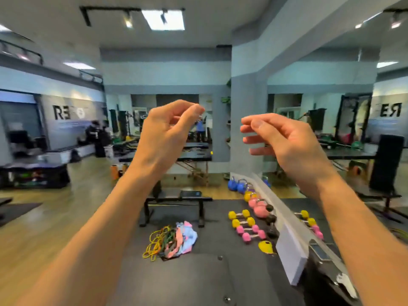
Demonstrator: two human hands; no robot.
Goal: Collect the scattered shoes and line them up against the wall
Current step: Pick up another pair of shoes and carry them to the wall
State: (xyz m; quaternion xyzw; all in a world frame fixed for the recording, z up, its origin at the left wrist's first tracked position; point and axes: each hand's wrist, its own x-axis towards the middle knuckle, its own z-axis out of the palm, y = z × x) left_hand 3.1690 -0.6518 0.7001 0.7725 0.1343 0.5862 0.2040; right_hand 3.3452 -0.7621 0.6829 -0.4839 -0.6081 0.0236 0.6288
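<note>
Both forearms fill the bottom of the view, reaching up and forward. The left hand (167, 129) has its fingers loosely curled with thumb and forefinger nearly meeting, and the right hand (280, 138) is half curled too. Neither is holding anything that I can see.

Below them on the dark floor mat (216, 230) is a tangle of resistance bands (170, 241), then yellow and pink dumbbells (245, 226), and a row of kettlebells (254, 199) running back along the mirrored wall (331, 120). Further off there's a padded table (194, 155) and a grey pillar (247, 120).

Shoes: none in view at all, so step one is looking around for them. My guess is they'll be light, with a stiff sole and a soft upper. I'd hook fingers into the heel opening, maybe one shoe per hand, and set them down heels to the wall.
</note>
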